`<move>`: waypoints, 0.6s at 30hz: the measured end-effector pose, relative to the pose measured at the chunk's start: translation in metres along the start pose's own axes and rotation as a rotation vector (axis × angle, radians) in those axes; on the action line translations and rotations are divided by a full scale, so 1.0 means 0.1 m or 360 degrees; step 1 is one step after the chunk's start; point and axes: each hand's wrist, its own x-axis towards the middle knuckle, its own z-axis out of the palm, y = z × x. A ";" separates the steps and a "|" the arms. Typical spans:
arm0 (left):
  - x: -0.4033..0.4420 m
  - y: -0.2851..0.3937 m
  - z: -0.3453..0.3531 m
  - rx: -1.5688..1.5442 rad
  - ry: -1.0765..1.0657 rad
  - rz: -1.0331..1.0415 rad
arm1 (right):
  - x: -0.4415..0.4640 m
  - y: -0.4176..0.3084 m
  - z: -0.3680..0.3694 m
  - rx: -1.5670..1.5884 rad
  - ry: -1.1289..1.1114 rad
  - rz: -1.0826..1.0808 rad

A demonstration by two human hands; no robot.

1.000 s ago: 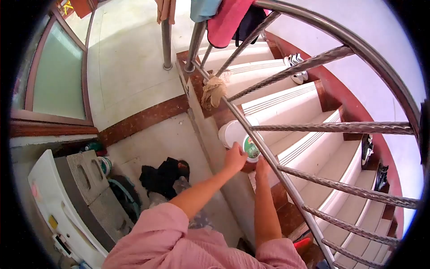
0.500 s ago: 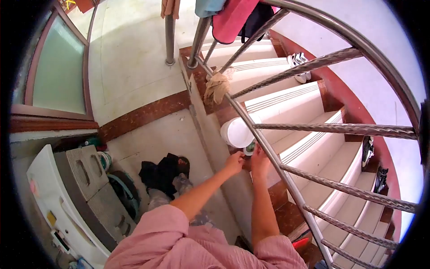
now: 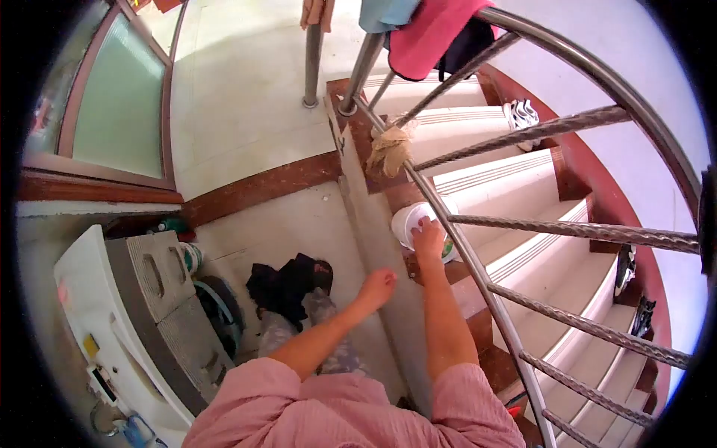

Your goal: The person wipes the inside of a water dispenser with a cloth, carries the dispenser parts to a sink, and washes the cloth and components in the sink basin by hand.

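We are holding our right hand (image 3: pixel 428 237) at the bucket (image 3: pixel 404 225), finger grip unclear; from our left hand (image 3: pixel 379 287), fingers curled, the bucket is lying at one o'clock.

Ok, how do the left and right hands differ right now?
The right hand is at the white container, whereas the left hand is apart from it. The left hand's fingers are curled in; the right hand's fingers extend toward the container. Both are bare.
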 end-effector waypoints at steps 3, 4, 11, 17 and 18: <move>-0.12 -0.01 -0.16 -0.0128 0.0176 0.0034 | 0.06 0.23 0.16 0.0013 0.0099 -0.0149; -0.15 -0.03 -0.22 -0.0060 0.0111 0.0016 | 0.08 0.37 0.27 0.0026 0.0178 -0.0218; -0.49 -0.12 -0.53 -0.0113 0.0374 0.0253 | -0.07 0.71 0.27 0.2380 -0.0293 0.0438; -1.93 0.60 -1.71 -0.0138 0.0744 0.0321 | -0.44 -0.32 0.05 0.2284 -0.0828 0.0299; -2.32 0.74 -1.93 -0.0240 0.0912 0.0318 | -0.50 -0.61 0.02 0.2220 -0.0920 0.0261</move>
